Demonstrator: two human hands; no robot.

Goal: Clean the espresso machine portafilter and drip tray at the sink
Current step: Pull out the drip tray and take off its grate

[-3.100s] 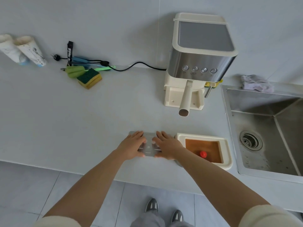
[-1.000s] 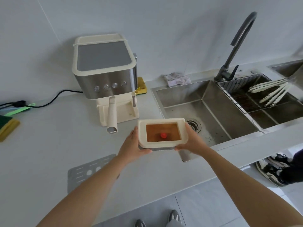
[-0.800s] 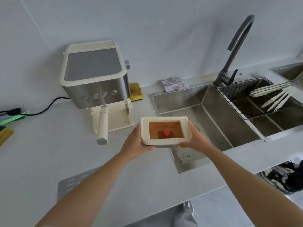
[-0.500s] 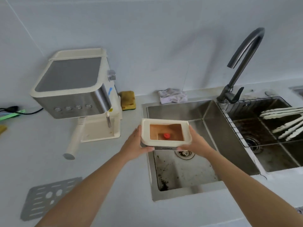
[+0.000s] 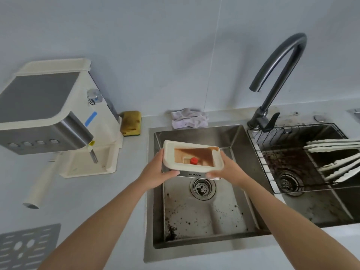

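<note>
I hold the cream drip tray over the left sink basin, tilted away from me so the brown liquid pools at its far right corner. A red float stands in its middle. My left hand grips the tray's left end and my right hand grips its right end. The espresso machine stands on the counter at the left, with the portafilter locked in and its cream handle pointing toward me. The metal tray grate lies on the counter at the lower left.
The drain sits just below the tray, and the basin floor is speckled with coffee grounds. A dark faucet arches between the basins. A wire rack with white utensils fills the right basin. A cloth and yellow sponge lie behind.
I lifted the drip tray off the counter, carried it right over the sink basin, and it is now tilted, with the liquid run to the far right corner.
</note>
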